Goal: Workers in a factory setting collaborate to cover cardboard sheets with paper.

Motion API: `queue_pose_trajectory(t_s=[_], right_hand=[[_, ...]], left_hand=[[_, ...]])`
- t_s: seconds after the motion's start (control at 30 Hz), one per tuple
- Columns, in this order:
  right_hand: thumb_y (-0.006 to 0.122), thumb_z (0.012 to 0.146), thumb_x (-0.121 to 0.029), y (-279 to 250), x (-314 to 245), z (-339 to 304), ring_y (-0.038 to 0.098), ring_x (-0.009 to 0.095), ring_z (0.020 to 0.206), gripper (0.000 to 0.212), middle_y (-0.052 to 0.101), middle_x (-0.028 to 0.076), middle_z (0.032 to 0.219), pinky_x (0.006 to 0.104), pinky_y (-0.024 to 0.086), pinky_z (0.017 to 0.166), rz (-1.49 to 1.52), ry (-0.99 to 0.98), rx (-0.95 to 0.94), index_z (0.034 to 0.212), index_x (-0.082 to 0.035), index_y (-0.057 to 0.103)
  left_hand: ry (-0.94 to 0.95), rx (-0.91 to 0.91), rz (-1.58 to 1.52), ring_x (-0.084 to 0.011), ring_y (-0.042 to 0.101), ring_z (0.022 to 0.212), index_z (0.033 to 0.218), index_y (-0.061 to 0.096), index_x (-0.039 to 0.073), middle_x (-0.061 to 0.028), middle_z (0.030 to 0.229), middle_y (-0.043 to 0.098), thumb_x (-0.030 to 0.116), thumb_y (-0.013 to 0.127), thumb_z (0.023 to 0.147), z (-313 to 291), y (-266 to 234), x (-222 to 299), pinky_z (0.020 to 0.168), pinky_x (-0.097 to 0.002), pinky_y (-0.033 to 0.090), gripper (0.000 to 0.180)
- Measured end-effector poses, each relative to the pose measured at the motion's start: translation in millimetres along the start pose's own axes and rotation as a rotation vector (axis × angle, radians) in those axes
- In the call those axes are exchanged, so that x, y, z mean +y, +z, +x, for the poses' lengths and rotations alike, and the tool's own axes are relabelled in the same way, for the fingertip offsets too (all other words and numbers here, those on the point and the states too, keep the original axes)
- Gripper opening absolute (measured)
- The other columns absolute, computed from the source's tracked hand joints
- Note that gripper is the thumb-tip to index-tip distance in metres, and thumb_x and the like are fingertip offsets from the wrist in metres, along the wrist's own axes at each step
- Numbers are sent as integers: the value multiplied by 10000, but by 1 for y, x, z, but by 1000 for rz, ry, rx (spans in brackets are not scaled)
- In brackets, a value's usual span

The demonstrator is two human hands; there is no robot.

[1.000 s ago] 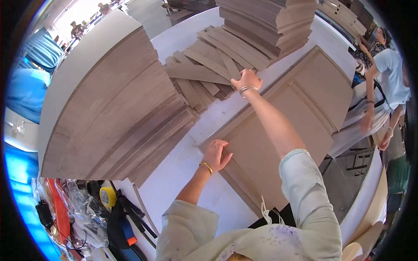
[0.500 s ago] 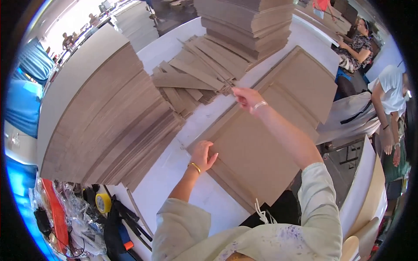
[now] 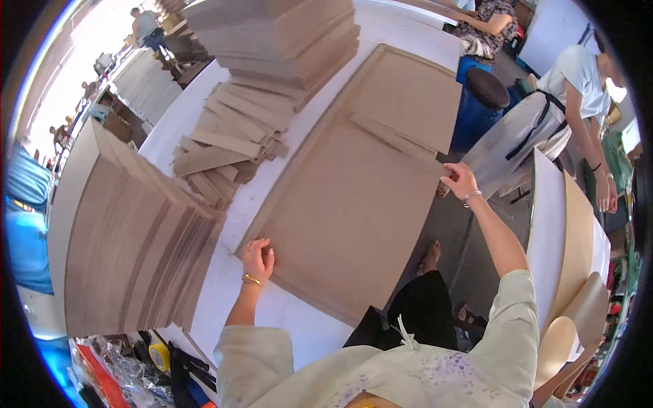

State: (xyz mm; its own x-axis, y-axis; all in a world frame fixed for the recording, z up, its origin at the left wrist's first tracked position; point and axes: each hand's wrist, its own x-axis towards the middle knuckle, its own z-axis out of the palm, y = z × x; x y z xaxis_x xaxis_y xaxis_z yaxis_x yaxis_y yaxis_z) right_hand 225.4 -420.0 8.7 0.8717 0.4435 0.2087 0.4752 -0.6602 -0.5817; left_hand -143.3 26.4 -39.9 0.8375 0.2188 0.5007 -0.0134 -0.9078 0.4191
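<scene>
A large brown cardboard sheet [image 3: 340, 204] lies on the white table, with raised strips along its left and near edges. My left hand [image 3: 258, 260] rests on its near left corner, fingers loosely bent and thumb apart. A narrow cardboard strip [image 3: 391, 134] crosses the sheet toward the right edge. At that edge, by the strip's end, my right hand [image 3: 462, 181] is closed in a pinch. Whether its fingertips hold the strip, the sheet's edge or something else is too small to tell.
Loose cardboard strips [image 3: 228, 136] lie in a heap left of the sheet. Tall cardboard stacks stand at the left [image 3: 129, 238] and far side [image 3: 286, 41]. A yellow tape roll [image 3: 159, 356] is at the lower left. People sit and stand at the right, near a blue barrel [image 3: 479, 112].
My right hand has moved from the strip heap across to the sheet's right edge. My left hand stays at the near left corner. The view has shifted toward the right.
</scene>
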Motion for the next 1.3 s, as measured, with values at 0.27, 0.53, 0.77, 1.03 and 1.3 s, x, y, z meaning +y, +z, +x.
queue_pose_trajectory(t_s=[0.27, 0.53, 0.77, 1.03, 1.3], right_hand=[[617, 708, -175, 4, 49, 25, 515, 339, 893, 335, 500, 173, 921, 390, 447, 785, -130, -79, -63, 1020, -56, 589], [614, 711, -129, 40, 63, 55, 521, 298, 912, 392, 497, 147, 966, 350, 456, 809, -276, -13, -150, 1090, -51, 555], [601, 714, -89, 58, 59, 49, 533, 302, 942, 513, 465, 174, 1102, 324, 457, 834, -41, 29, -13, 1205, -21, 467], [587, 762, 1, 17, 51, -32, 590, 175, 918, 620, 398, 123, 1214, 282, 505, 740, 607, 218, 251, 1309, -52, 300], [565, 789, -107, -98, 25, -310, 585, 233, 810, 269, 544, 117, 978, 330, 483, 703, 205, 352, 152, 1056, -80, 546]], left_hand=[[-86, -12, 192, -286, 519, 987, 1050, 494, 54, -104, 1016, 570, 116, 619, 739, 60, 18, 46, 893, -414, 362, 340], [186, -344, 110, -301, 352, 1244, 1212, 383, 65, -141, 1358, 357, 187, 584, 789, 228, 176, 133, 1008, -428, 303, 484], [69, -397, 26, -311, 411, 1184, 1242, 368, 46, -155, 1293, 425, 238, 572, 817, 268, 259, 159, 1014, -418, 301, 510], [-12, -425, 63, -309, 491, 1088, 1222, 401, 46, -163, 1191, 508, 290, 549, 833, 283, 255, 182, 939, -401, 368, 483], [-175, -449, -57, -343, 488, 1063, 1219, 376, -18, -220, 1189, 473, 292, 574, 837, 293, 261, 157, 892, -406, 404, 530]])
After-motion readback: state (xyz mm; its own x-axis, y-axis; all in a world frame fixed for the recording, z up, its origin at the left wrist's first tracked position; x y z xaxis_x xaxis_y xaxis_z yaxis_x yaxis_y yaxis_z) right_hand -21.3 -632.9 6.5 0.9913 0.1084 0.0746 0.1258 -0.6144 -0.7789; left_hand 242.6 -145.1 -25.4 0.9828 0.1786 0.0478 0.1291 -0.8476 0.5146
